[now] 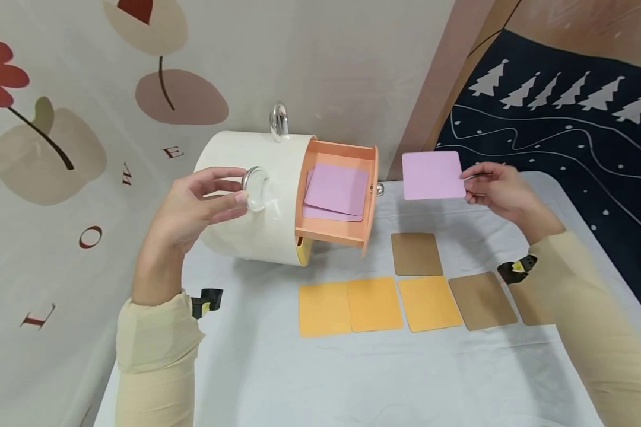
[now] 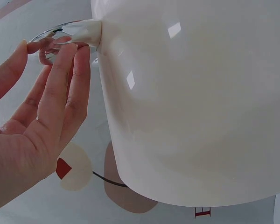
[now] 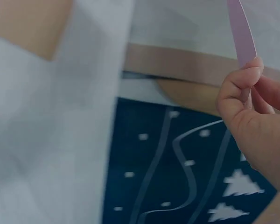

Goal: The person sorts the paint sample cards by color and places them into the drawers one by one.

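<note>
My left hand (image 1: pixel 194 204) pinches a shiny silver ring handle (image 1: pixel 254 188) on the side of a cream rounded box (image 1: pixel 251 228); the left wrist view shows thumb and fingertips round this handle (image 2: pixel 65 35). An orange drawer (image 1: pixel 335 232) is pulled out of the box to the right, with a silver knob (image 1: pixel 380 189) on its front. Inside it lie purple cards (image 1: pixel 336 188), overlapping at an angle. Beyond the knob, my right hand (image 1: pixel 494 190) holds another purple card (image 1: pixel 432 175) by its right edge, raised above the table. In the right wrist view that card (image 3: pixel 241 35) appears nearly edge-on.
Three yellow cards (image 1: pixel 374 304) and two brown cards (image 1: pixel 482 300) form a row on the white-covered table (image 1: pixel 352 379), the rightmost partly behind the right sleeve. Another brown card (image 1: pixel 416 254) lies behind them. A second silver ring (image 1: pixel 279 121) tops the box. Printed cloths hang behind.
</note>
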`<state>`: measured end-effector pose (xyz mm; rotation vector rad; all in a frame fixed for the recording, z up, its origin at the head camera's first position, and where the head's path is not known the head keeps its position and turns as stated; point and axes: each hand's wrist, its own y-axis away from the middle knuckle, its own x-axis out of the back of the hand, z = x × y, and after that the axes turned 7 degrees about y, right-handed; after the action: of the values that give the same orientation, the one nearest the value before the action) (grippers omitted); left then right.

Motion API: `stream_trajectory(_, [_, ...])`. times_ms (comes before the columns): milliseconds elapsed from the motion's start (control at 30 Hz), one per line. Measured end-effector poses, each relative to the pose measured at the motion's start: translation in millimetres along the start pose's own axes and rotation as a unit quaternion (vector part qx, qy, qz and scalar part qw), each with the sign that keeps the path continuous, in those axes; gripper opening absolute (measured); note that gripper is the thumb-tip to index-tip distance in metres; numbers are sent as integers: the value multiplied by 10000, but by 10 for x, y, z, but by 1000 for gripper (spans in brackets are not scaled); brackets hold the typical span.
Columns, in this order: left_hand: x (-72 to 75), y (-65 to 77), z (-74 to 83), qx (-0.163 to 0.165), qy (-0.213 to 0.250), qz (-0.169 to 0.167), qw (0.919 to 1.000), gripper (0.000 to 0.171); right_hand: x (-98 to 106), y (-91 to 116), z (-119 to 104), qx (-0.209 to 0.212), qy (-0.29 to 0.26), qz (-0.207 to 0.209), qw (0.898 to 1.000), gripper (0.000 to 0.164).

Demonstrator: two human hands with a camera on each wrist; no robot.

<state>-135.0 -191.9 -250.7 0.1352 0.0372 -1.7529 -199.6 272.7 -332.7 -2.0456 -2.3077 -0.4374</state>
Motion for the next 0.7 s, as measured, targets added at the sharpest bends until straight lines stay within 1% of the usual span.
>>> stream_trajectory(67, [2,0,-1,15,29,-6,10000,32,7,58,-127,243,-267,4,9993,17])
stream_trajectory(133, [3,-2,-2,25,45,-8,10000,32,8,112,-250,451,-422,-36,9981,16])
stream_trajectory(267, [8,-2,-3,29,84,-6,10000,32,-11,181,-478,649,-639,-173,9957,12])
stream_trajectory(367, [14,0,-4,25,114,-8,9999,32,-46,201,-628,711,-875,-280,9932,11])
stream_trajectory(500, [16,1,-4,32,143,-13,9999,32,-127,212,-796,727,-1030,-317,9915,8])
stream_trajectory(700, [7,-2,0,42,142,-43,9999,32,-353,211,-973,709,-1167,-373,9899,6])
